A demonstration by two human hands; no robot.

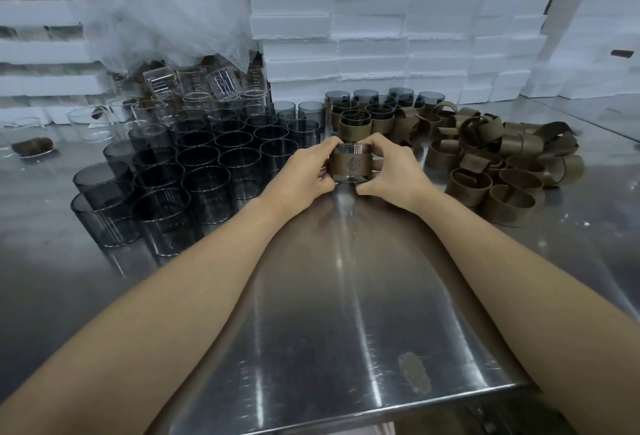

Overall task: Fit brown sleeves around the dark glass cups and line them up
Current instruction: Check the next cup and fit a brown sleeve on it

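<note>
A dark cup [348, 179] was gripped by the curled fingers of the left hand [304, 173] and right hand [393, 175], probably to square its brown sleeve [349, 165]. Bare cups [194, 171] stood left of it, loose sleeves [502, 164] right, finished cups [367, 114] behind.

White foam boxes [398, 26] stacked behind clear glass beakers [162, 83] on steel table [329, 313].

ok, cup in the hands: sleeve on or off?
On. The brown sleeve wraps the middle of the dark glass cup, with glass showing above and below it. The left hand and right hand grip its sides.
</note>
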